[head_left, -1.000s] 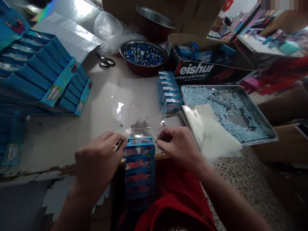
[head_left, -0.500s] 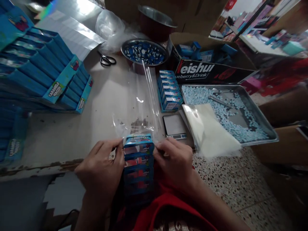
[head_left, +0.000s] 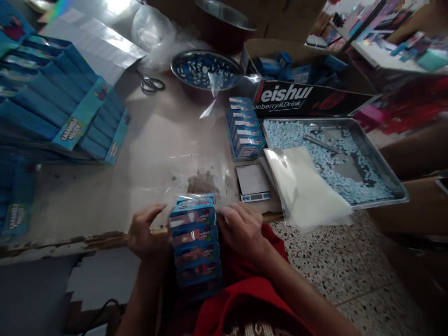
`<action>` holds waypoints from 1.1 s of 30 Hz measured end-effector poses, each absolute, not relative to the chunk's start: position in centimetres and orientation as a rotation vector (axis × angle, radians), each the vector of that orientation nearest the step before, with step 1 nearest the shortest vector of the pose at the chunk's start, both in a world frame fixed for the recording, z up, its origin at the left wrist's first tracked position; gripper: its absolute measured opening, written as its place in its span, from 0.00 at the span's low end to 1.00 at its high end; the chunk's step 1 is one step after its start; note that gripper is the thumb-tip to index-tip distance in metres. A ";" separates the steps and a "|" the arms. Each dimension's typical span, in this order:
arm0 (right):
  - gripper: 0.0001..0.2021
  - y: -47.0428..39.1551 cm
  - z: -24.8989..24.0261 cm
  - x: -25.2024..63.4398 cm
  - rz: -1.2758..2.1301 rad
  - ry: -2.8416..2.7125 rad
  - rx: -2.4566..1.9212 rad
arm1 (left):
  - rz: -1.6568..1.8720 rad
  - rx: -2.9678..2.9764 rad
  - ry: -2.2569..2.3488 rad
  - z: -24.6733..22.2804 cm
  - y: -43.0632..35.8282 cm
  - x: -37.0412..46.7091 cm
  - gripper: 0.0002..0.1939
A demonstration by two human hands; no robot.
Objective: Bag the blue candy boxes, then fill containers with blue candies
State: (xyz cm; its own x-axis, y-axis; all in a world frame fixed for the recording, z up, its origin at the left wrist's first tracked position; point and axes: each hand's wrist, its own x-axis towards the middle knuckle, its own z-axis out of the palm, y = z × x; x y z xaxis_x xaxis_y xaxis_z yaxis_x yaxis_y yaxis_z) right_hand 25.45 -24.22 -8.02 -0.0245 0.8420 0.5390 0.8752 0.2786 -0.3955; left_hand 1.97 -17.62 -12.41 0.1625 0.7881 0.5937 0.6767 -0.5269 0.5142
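Note:
A display tray of blue candy boxes (head_left: 196, 235) stands tilted before me at the table's front edge, inside a clear plastic bag (head_left: 175, 161) whose loose end spreads forward over the table. My right hand (head_left: 243, 228) pinches the film at the pack's right side, fingers closed. To the left of the pack, my left hand (head_left: 149, 228) is slightly apart from it, index finger stretched out and the other fingers partly hidden. The far end of the film has a folded, shiny tip near the bowl.
Stacked candy displays (head_left: 66, 102) fill the left. Behind are scissors (head_left: 152, 84), a candy bowl (head_left: 205, 70) and a carton (head_left: 283, 98). On the right are another row of boxes (head_left: 245, 128), a scale (head_left: 252, 182), plastic bags (head_left: 304, 186) and a tray of light-blue candies (head_left: 381, 186).
My left hand has come off the pack's side and moved left. My right hand keeps its pinch. The film's far end has dropped and folded, and the view has shifted slightly.

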 end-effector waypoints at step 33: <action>0.02 -22.6 -6.4 27.6 -0.106 -2.143 -1.235 | 1.610 1.768 1.410 -11.1 -18.8 4.8 0.03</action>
